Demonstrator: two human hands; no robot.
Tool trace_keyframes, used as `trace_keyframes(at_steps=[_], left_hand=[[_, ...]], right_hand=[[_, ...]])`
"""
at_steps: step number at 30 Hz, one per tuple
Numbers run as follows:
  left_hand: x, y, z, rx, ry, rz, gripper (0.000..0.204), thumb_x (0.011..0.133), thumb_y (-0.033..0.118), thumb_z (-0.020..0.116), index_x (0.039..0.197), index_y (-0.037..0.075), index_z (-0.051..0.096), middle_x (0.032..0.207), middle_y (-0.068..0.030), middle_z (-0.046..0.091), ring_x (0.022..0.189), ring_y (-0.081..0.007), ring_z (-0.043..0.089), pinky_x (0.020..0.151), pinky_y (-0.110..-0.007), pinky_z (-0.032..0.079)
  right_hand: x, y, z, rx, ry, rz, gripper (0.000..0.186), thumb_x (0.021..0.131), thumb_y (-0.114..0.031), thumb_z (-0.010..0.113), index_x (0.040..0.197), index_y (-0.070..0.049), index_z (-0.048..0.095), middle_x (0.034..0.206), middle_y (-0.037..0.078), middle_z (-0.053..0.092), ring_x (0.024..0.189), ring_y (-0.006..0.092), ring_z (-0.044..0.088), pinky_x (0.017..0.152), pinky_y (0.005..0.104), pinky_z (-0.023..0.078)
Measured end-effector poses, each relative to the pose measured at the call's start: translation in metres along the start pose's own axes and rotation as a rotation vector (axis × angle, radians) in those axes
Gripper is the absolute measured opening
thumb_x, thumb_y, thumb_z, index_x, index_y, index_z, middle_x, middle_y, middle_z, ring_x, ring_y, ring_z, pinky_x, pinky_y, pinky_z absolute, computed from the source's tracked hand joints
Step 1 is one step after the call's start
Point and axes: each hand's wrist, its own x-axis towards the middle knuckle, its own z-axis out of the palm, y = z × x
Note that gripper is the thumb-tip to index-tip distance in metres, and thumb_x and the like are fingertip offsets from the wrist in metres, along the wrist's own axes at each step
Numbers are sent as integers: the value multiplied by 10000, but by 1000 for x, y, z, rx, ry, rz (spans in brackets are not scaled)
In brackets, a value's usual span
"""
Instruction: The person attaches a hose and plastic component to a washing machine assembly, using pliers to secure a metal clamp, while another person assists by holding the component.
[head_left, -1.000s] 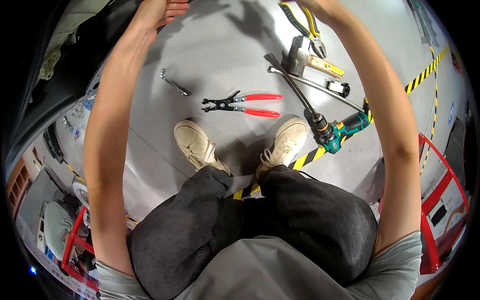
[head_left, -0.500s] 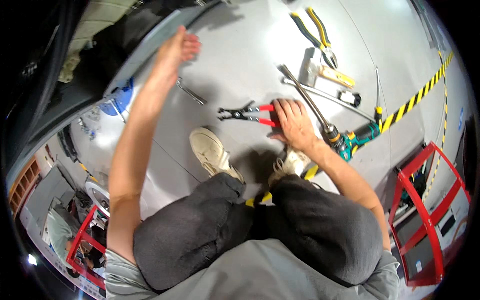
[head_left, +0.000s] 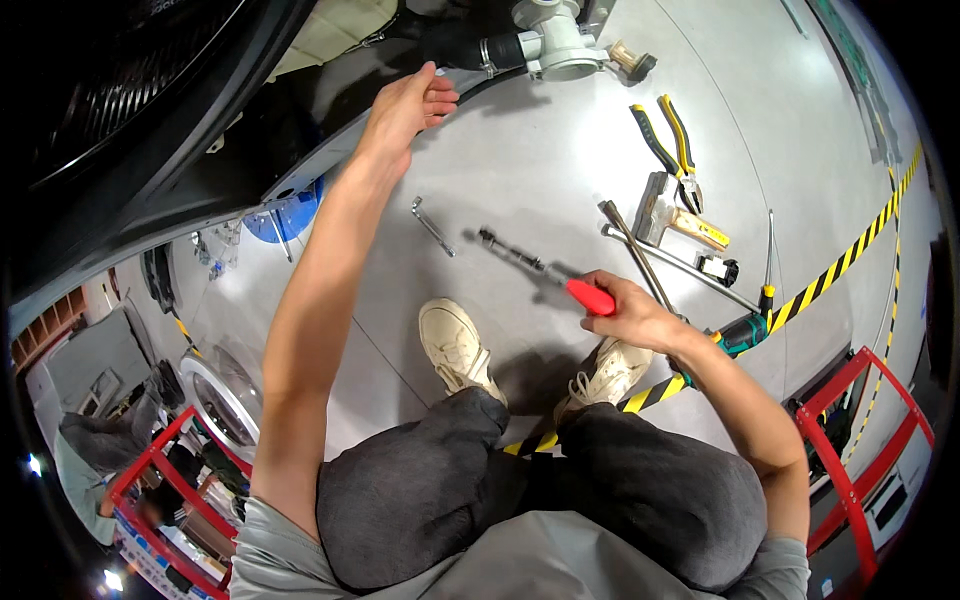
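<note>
My left hand (head_left: 410, 110) is raised beside the dark vehicle body, just below a black hose (head_left: 460, 50) with a metal clamp; its fingers are loosely curled, apart from the thumb, with nothing visible in them. The hose joins a white plastic housing (head_left: 560, 40). My right hand (head_left: 625, 315) grips red-handled clamp pliers (head_left: 590, 295), lifted and blurred, jaws pointing up-left. A small wrench (head_left: 433, 225) lies left of them. To the right lie yellow-black pliers (head_left: 678, 140), a hammer (head_left: 655, 210), long metal bars (head_left: 625, 230), a screwdriver (head_left: 768, 296) and a green drill (head_left: 743, 333).
The vehicle body (head_left: 150, 180) fills the upper left, with a blue round object (head_left: 280, 225) below it. Striped tape (head_left: 840, 260) crosses the grey floor. Red frames (head_left: 845, 480) stand at both sides; another person (head_left: 80, 480) is at the lower left.
My right hand has come down, taken hold of the red-handled pliers and lifted them. My left hand has shifted right, and the view has swung to show the hose and housing.
</note>
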Motion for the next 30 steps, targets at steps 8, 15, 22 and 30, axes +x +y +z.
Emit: trace_keyframes(at_steps=[8, 15, 22, 30], left_hand=[[5, -19, 18, -350, -98, -195, 500, 1028, 457, 467, 1143, -3, 625, 1074, -126, 681, 947, -209, 638, 825, -334, 490], [-6, -22, 20, -430, -200, -234, 511, 1030, 442, 468, 1243, -10, 572, 1153, -126, 634, 1021, -207, 610, 889, -346, 501], [-64, -29, 21, -536, -479, -377, 531, 1025, 436, 478, 1283, -26, 525, 1197, -150, 605, 1049, -223, 617, 926, -369, 489], [-72, -29, 31, -481, -592, -160, 353, 1001, 203, 580, 1262, -29, 525, 1179, -120, 621, 1046, -227, 619, 941, -354, 489]], right_hand=[[-1, -86, -35, 440, 56, 30, 436, 909, -291, 735, 1217, -20, 586, 956, 41, 664, 968, 108, 615, 800, 241, 467], [22, -96, -22, 378, 153, 78, 417, 866, -305, 783, 1137, -31, 622, 879, 10, 656, 705, 56, 549, 558, 212, 413], [24, -99, -11, 414, 206, 36, 409, 850, -282, 801, 1117, -33, 615, 778, -28, 589, 633, 45, 521, 511, 208, 398], [28, -103, -1, 403, 205, -62, 427, 868, -188, 777, 1148, -16, 505, 720, 32, 616, 582, 115, 601, 503, 257, 451]])
